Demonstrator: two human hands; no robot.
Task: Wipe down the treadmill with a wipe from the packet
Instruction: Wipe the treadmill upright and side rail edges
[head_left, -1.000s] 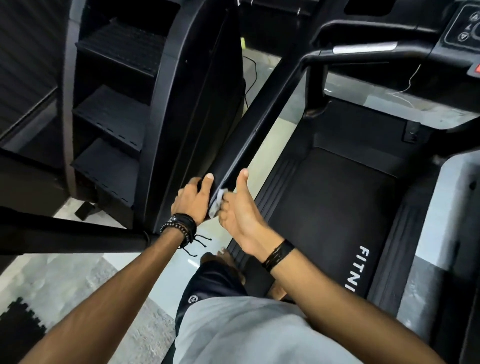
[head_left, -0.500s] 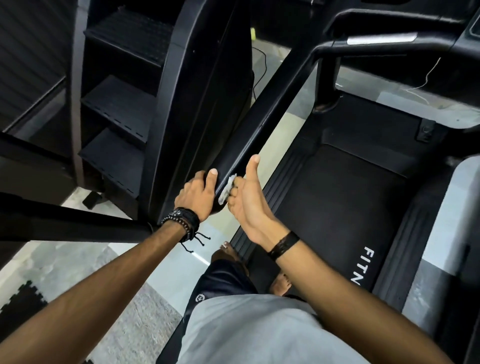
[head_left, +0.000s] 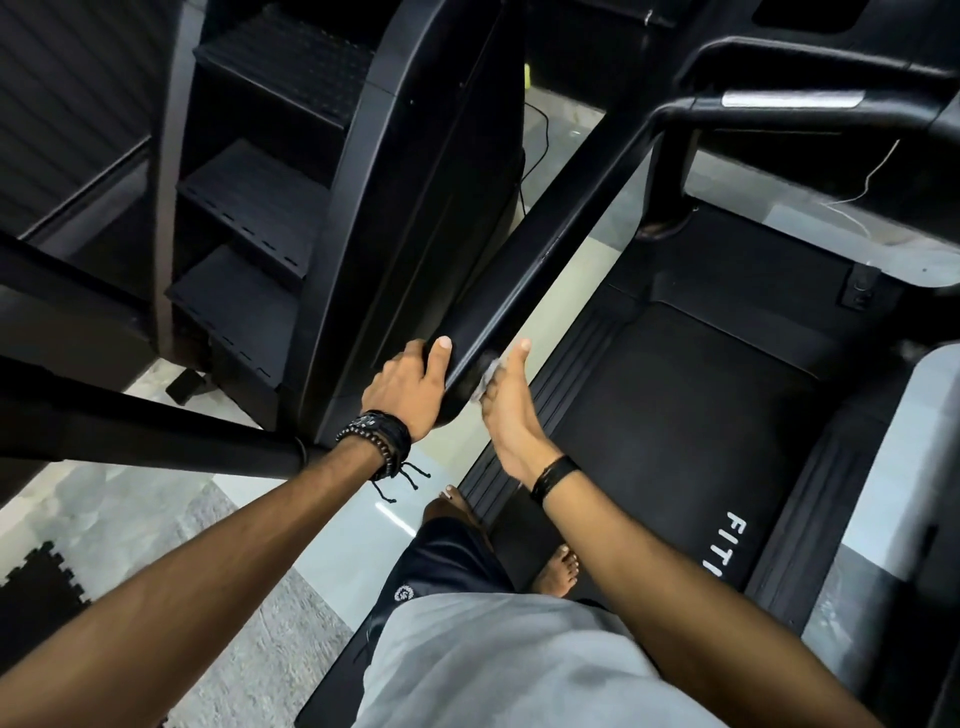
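The black treadmill (head_left: 675, 426) lies below me, its left handrail (head_left: 561, 228) running from the console down to my hands. My left hand (head_left: 410, 387) grips the rail's lower end from the left side, thumb on top. My right hand (head_left: 506, 400) presses a small white wipe (head_left: 487, 375) against the rail's right side, thumb pointing up. Only a sliver of the wipe shows between palm and rail. The packet is not in view.
A black stair-climber machine (head_left: 322, 197) stands close on the left. Another black bar (head_left: 156, 441) crosses under my left forearm. My bare feet (head_left: 558, 571) stand on the treadmill's left side rail. A thin white cord (head_left: 872, 176) hangs near the console.
My right hand has slid the wipe a little up along the handrail's end. My left hand keeps its grip on the rail.
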